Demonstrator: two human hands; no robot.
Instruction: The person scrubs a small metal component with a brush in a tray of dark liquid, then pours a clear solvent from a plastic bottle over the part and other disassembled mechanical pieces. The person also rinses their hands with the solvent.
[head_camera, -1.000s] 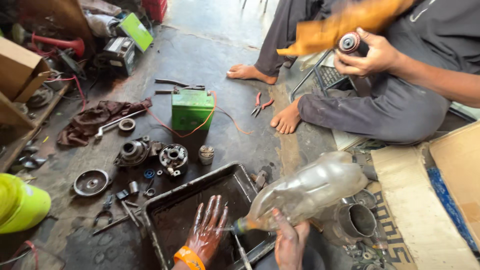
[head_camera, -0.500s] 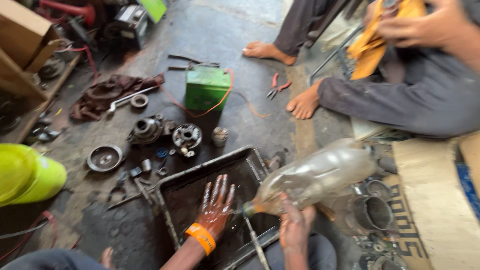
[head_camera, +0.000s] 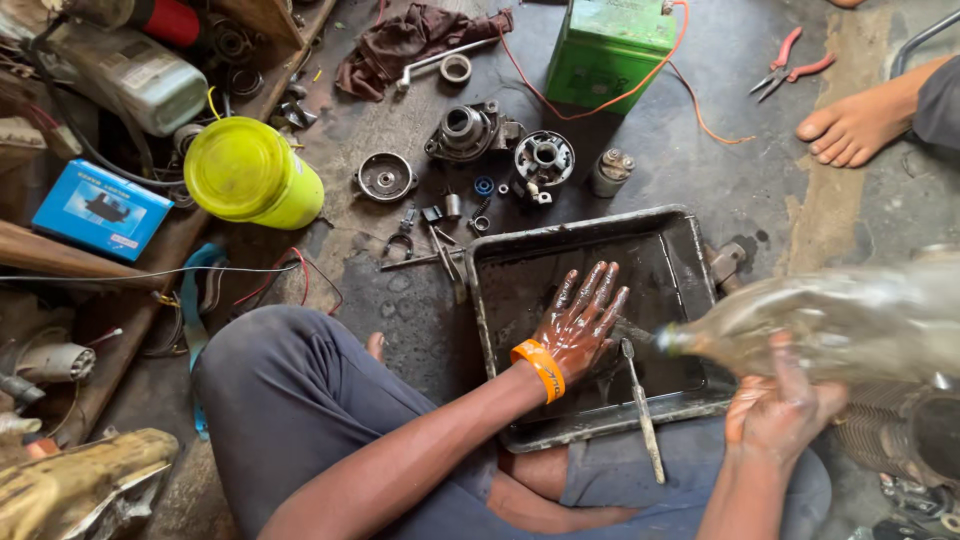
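- Left hand (head_camera: 578, 325), wet and oily, lies flat with fingers (head_camera: 600, 285) spread and released inside the black rectangular metal tray (head_camera: 580, 235) on the floor.
- Right hand (head_camera: 780, 410) grasps the clear plastic bottle (head_camera: 850, 320) from below, tipped sideways, neck at the tray's right side, just beside the left hand.
- A thin metal tool (head_camera: 642, 410) rests across the tray's near rim.
- Dismantled grey motor parts (head_camera: 470, 130) lie beyond the tray.

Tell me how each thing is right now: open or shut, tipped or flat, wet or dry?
Plastic bottle: tipped, mouth toward the tray.
Right hand: gripping the bottle.
Left hand: fingers spread, wet, over the tray.
Metal tray: flat on the floor, dark and oily inside.
Red pliers: lying slightly open.
Yellow container: on its side.
Green battery: upright, wire attached.
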